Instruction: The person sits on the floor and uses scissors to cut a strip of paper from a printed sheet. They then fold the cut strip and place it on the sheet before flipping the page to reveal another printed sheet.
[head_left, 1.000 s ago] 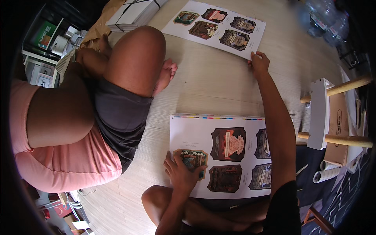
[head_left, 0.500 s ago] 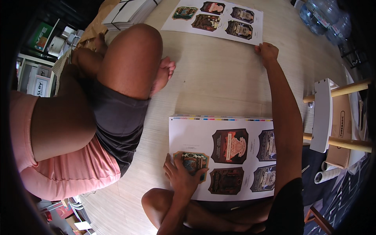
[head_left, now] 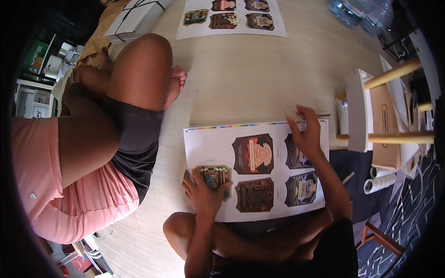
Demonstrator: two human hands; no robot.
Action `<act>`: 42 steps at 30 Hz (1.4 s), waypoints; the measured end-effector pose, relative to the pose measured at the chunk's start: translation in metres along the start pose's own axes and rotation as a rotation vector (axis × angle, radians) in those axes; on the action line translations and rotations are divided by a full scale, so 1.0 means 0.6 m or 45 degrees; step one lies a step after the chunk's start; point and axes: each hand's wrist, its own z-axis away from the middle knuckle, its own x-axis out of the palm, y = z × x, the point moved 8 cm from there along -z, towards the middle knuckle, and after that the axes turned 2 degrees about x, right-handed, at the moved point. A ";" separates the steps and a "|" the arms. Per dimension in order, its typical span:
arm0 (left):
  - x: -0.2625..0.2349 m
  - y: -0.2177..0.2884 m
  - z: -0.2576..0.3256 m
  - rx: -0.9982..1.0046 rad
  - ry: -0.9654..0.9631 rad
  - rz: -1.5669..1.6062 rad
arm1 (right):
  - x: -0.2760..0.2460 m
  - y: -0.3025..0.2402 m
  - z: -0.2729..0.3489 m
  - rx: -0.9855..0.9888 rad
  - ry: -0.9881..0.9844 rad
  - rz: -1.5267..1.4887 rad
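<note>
A white printed sheet [head_left: 259,217] lies in front of my crossed legs, with thicker edges at its far side that suggest a stack. It carries several dark ornate label shapes, one with a pink-red figure [head_left: 254,154]. My left hand [head_left: 202,193] rests on the sheet's left part, thumb and fingers spread around a green and gold label [head_left: 215,176]. Over the far right edge is my right hand [head_left: 306,134], its fingers apart and nothing visible in them. Beside its fingertips lies a thin dark stick-like thing [head_left: 323,115].
Another printed sheet [head_left: 232,34] lies on the pale floor at the far side. Strapped white paper [head_left: 134,21] sits at far left, near a seated person in a pink top [head_left: 92,199]. Clear plastic bottles [head_left: 361,14], a white stool [head_left: 359,111] and paper rolls [head_left: 380,180] stand right.
My right hand has drawn back from the corner of the far sheet to the near sheet's far right edge, and its fingers have spread. My left hand stays at the green label.
</note>
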 end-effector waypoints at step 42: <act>-0.021 0.017 0.012 0.363 0.282 0.323 | -0.051 0.156 -0.227 0.562 0.109 0.800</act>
